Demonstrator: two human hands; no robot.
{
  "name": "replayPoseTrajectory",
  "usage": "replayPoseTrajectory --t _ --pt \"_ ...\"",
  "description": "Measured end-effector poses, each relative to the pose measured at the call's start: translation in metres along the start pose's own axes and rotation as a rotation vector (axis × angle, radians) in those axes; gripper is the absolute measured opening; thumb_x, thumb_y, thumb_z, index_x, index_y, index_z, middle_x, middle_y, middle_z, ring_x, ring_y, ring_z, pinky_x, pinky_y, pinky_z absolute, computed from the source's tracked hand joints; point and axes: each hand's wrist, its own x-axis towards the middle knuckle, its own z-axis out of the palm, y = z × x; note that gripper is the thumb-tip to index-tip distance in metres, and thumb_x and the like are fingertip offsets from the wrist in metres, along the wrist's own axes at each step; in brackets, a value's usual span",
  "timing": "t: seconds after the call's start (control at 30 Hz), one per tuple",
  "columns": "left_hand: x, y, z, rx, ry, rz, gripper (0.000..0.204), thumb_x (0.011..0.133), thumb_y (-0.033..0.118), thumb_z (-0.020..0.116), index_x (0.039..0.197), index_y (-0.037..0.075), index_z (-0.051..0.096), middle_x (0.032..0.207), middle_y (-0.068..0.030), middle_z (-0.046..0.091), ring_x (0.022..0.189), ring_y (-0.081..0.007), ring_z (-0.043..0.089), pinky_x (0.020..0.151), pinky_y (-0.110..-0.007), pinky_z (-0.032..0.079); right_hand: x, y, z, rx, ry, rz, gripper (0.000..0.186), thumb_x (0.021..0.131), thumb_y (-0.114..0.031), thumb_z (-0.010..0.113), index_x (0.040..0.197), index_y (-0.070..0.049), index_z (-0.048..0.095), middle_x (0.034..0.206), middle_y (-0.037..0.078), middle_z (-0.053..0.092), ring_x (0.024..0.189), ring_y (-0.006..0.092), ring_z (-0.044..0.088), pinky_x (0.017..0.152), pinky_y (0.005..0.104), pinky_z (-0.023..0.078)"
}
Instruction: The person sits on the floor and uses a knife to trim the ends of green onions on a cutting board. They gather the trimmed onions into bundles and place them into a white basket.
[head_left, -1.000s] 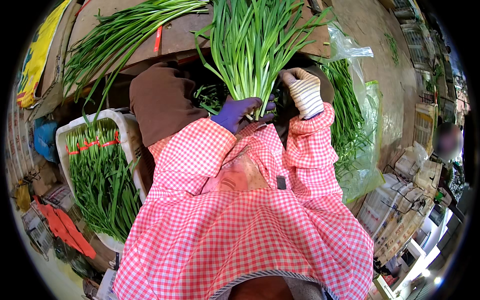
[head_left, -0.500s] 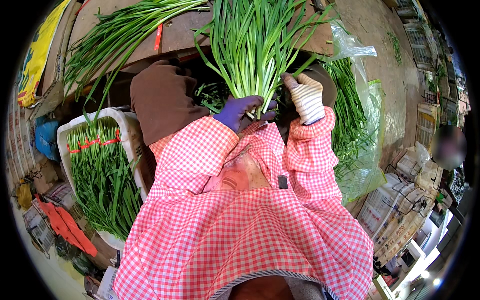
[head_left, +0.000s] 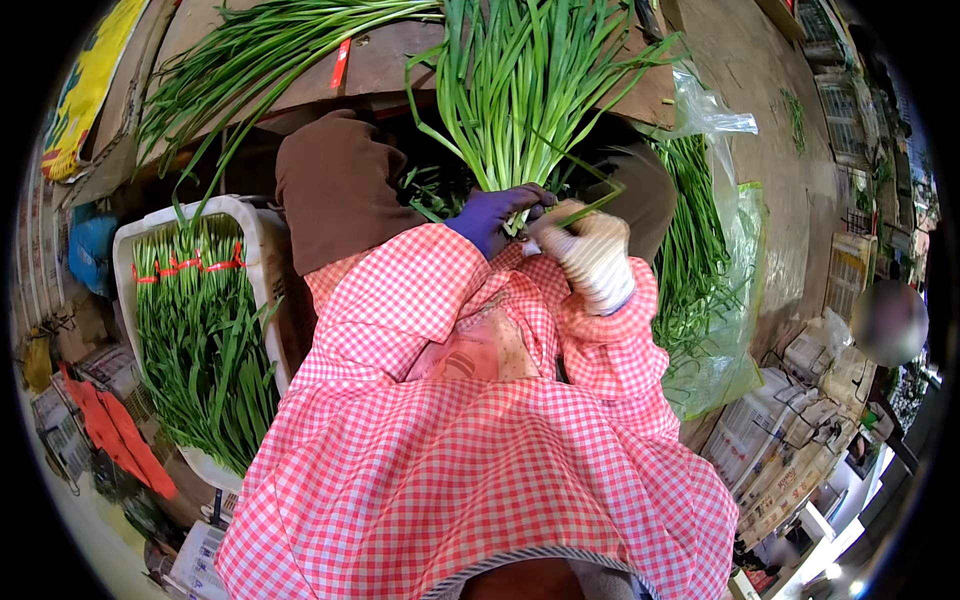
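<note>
My left hand [head_left: 492, 217], in a purple glove, is closed round the pale stem ends of a large bunch of garlic chives [head_left: 530, 105]. The green leaves fan out away from me over the board's edge. Close beside the stem ends is my right hand [head_left: 588, 252], in a cream striped knit glove and somewhat blurred. Its fingers are closed on a loose chive leaf [head_left: 607, 198], which bends up past the knuckles. Part of the right fingertips is hidden.
On my left stands a white crate [head_left: 268, 270] packed with chive bundles [head_left: 205, 340] tied in red. More chives [head_left: 250, 60] lie on the brown board at the far left, near a red strip [head_left: 341, 63]. Right of my knee, loose chives [head_left: 690, 240] rest on clear plastic sheeting [head_left: 745, 290].
My right hand has come from the bunch's right side down toward me, next to the stem ends, with a leaf in its fingers. My left hand keeps its hold, shifted slightly right.
</note>
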Motion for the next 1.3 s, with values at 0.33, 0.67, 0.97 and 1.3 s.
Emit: replayPoseTrajectory --t 0.33,0.67,0.97,1.3 --pt "0.010 -0.006 0.019 -0.504 0.434 -0.571 0.019 0.087 0.008 0.049 0.100 -0.004 0.056 0.076 -0.0078 0.056 0.058 -0.0146 0.052 0.048 -0.025 0.039 0.013 0.056 -0.063 -0.672 0.026 0.167 0.039 0.068 -0.041 0.072 0.071 -0.002 0.064 0.068 0.016 0.062 0.064 0.0298 0.060 0.062 0.0366 0.047" --pt "0.010 0.016 0.035 -0.030 0.567 -0.416 0.034 0.069 -0.005 0.065 0.101 -0.002 0.055 0.090 -0.0135 0.063 0.074 -0.0219 0.062 0.064 -0.034 0.052 0.076 -0.001 0.034 -0.815 -0.182 0.084 0.048 0.068 -0.046 0.064 0.085 -0.001 0.063 0.080 0.018 0.064 0.076 0.0334 0.062 0.069 0.0406 0.049" --pt "0.001 0.041 0.024 -0.686 0.238 -0.494 0.031 0.073 0.001 0.070 0.102 0.001 0.057 0.094 -0.0093 0.062 0.083 -0.0171 0.062 0.075 -0.029 0.052 0.046 -0.002 -0.005 -0.027 0.133 0.146 0.017 0.072 -0.013 0.065 0.079 0.002 0.064 0.062 0.000 0.056 0.057 0.0060 0.047 0.052 0.0211 0.039" --pt "0.000 0.011 0.018 -0.458 0.171 -0.444 0.039 0.078 0.010 0.069 0.114 0.003 0.055 0.103 -0.0063 0.062 0.103 -0.0214 0.057 0.084 -0.031 0.050 0.035 0.035 -0.005 0.116 0.092 0.234 0.014 0.079 -0.010 0.063 0.084 0.002 0.066 0.065 0.001 0.060 0.053 0.0043 0.049 0.049 0.0191 0.040"
